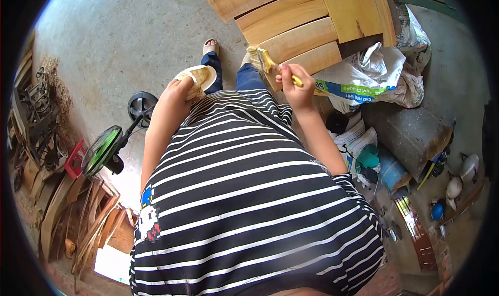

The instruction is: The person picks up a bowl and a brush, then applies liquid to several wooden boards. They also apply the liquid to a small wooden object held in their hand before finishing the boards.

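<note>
- Yellow-handled, flat paintbrush with pale bristles is gripped in the right hand, fingers closed around the handle. Its bristles overlap the near edge of the boards in view; whether they touch the wood cannot be told.
- White, round, shallow bowl sits in the grip of the left hand, held close to the striped black-and-white shirt. Yellowish-brown matter shows inside, and a crumpled tan piece hangs by the fingers.
- Flat, light-brown wooden boards lie side by side just beyond the brush, their grain showing. What supports them cannot be made out.
- Work appears under way, with brush and bowl both in hand. One wide board looks yellower than its neighbours, but whether that is a coating or the wood's own colour is unclear, so the finished and remaining shares cannot be judged.
- White plastic sack printed in blue and green slumps beside the boards, near a large grey cylinder.
- Green-bladed black fan stands on the opposite side, by a red plastic object and piled wood offcuts, on a grey concrete floor.
</note>
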{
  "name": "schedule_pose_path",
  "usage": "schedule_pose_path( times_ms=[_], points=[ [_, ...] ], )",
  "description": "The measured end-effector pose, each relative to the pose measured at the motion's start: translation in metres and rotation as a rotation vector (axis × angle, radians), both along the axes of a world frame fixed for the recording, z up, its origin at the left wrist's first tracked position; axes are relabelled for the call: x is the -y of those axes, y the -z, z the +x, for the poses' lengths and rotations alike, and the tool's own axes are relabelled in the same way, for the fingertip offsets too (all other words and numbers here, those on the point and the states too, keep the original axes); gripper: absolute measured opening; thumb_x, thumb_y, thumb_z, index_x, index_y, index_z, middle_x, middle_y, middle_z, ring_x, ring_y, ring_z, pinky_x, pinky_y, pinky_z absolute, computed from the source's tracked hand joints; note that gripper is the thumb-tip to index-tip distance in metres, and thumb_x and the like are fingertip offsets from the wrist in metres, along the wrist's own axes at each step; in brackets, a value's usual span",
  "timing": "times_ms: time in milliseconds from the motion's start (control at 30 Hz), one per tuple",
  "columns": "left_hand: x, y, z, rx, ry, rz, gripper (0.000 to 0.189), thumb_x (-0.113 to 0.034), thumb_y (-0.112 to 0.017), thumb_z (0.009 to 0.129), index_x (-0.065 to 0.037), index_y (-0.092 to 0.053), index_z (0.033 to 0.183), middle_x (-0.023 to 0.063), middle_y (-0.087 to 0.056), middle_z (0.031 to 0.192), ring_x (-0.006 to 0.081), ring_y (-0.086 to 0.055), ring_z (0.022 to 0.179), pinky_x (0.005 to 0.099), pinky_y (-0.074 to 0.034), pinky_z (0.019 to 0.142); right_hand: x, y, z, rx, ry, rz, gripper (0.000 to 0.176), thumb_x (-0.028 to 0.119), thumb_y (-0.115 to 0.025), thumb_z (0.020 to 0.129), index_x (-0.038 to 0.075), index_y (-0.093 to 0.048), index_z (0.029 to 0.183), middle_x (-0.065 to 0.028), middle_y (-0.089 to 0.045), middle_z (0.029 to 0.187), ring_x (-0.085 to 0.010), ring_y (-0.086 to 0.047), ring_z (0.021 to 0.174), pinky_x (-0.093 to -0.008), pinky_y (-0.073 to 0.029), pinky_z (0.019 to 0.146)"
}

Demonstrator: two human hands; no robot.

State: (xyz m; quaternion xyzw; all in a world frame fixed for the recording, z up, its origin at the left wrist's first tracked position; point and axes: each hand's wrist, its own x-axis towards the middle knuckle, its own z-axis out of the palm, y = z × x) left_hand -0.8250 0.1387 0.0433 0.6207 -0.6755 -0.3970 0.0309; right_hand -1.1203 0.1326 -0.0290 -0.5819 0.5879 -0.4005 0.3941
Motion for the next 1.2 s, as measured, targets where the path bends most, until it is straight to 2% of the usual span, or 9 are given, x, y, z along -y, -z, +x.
schedule_pose_path(
  times_ms=[167,233,367,500,567,733,967,1167,1200],
  points=[
    [0.001,0.0,-0.002,0.018,0.023,0.02,0.033,-0.006,-0.071,0.072,-0.002,-0.051,0.097,0.0199,-0.058,0.092,0.0403,-0.055,0.091,0.0431,-0.044,0.077,-0.009,-0.051,-0.023,0.065,0.002,0.234,0.019,0.013,-0.058,0.091,-0.004,-0.065,0.086,-0.0065,-0.064,0.07,-0.0113,-0.063,0.057,-0.0221,-0.05,0.049],
    [0.001,0.0,-0.003,0.015,0.039,0.025,0.032,-0.006,-0.07,0.072,-0.002,-0.051,0.097,0.02,-0.058,0.092,0.0407,-0.055,0.092,0.0433,-0.044,0.078,-0.003,-0.073,-0.051,-0.097,0.046,0.262,0.025,0.019,-0.057,0.092,-0.004,-0.064,0.085,-0.0062,-0.063,0.066,-0.0109,-0.062,0.053,-0.022,-0.049,0.046],
    [0.003,-0.004,-0.011,0.042,0.062,0.042,0.029,-0.003,-0.068,0.069,0.0,-0.05,0.092,0.0211,-0.06,0.094,0.0403,-0.054,0.096,0.0433,-0.045,0.081,0.009,-0.084,-0.095,-0.209,0.649,0.381,0.035,0.025,-0.048,0.096,-0.004,-0.058,0.08,-0.0079,-0.059,0.06,-0.0129,-0.059,0.046,-0.0233,-0.047,0.039],
    [0.007,0.003,-0.016,0.018,0.085,0.045,0.027,-0.002,-0.065,0.07,0.0,-0.052,0.093,0.0222,-0.059,0.095,0.0408,-0.054,0.096,0.0441,-0.045,0.081,0.013,-0.043,-0.119,-0.184,0.852,0.405,0.029,0.02,-0.046,0.094,-0.004,-0.055,0.082,-0.0115,-0.058,0.059,-0.017,-0.06,0.045,-0.0265,-0.051,0.042],
    [0.008,0.004,-0.018,0.03,0.096,0.08,0.028,-0.003,-0.066,0.07,0.001,-0.051,0.093,0.0225,-0.059,0.095,0.0412,-0.054,0.095,0.0445,-0.045,0.081,0.015,-0.022,-0.118,0.041,0.865,0.366,0.026,0.018,-0.047,0.093,-0.005,-0.056,0.086,-0.0137,-0.059,0.059,-0.019,-0.061,0.045,-0.0261,-0.05,0.039],
    [0.009,0.008,-0.019,0.014,0.133,0.062,0.032,-0.005,-0.07,0.069,0.0,-0.051,0.095,0.0233,-0.058,0.093,0.0424,-0.054,0.095,0.0446,-0.044,0.08,0.036,-0.009,-0.091,-0.185,0.874,0.241,0.027,0.017,-0.046,0.093,-0.004,-0.054,0.078,-0.0141,-0.057,0.05,-0.0198,-0.059,0.039,-0.0292,-0.047,0.038],
    [0.016,0.013,-0.024,-0.005,0.161,0.029,0.025,0.0,-0.059,0.07,-0.001,-0.054,0.095,0.0231,-0.06,0.094,0.0408,-0.053,0.099,0.0449,-0.045,0.083,0.035,-0.001,-0.089,-0.244,0.828,0.226,0.029,0.018,-0.046,0.094,-0.002,-0.051,0.073,-0.0117,-0.057,0.052,-0.0191,-0.059,0.041,-0.028,-0.048,0.038],
    [0.027,0.008,-0.033,0.01,0.202,0.06,0.025,-0.005,-0.066,0.071,0.0,-0.054,0.093,0.0223,-0.059,0.097,0.0401,-0.054,0.099,0.0417,-0.046,0.085,0.038,-0.002,-0.081,-0.248,0.879,0.168,0.03,0.016,-0.048,0.091,-0.002,-0.05,0.068,-0.0167,-0.056,0.051,-0.0271,-0.059,0.042,-0.034,-0.047,0.04],
    [0.029,0.008,-0.033,0.019,0.228,0.067,0.025,-0.006,-0.066,0.072,0.001,-0.054,0.092,0.0225,-0.059,0.098,0.04,-0.055,0.099,0.0415,-0.046,0.085,0.035,-0.003,-0.082,-0.217,0.847,0.179,0.028,0.017,-0.048,0.094,-0.001,-0.05,0.072,-0.0096,-0.056,0.055,-0.0172,-0.058,0.041,-0.0263,-0.046,0.037]
  ],
)
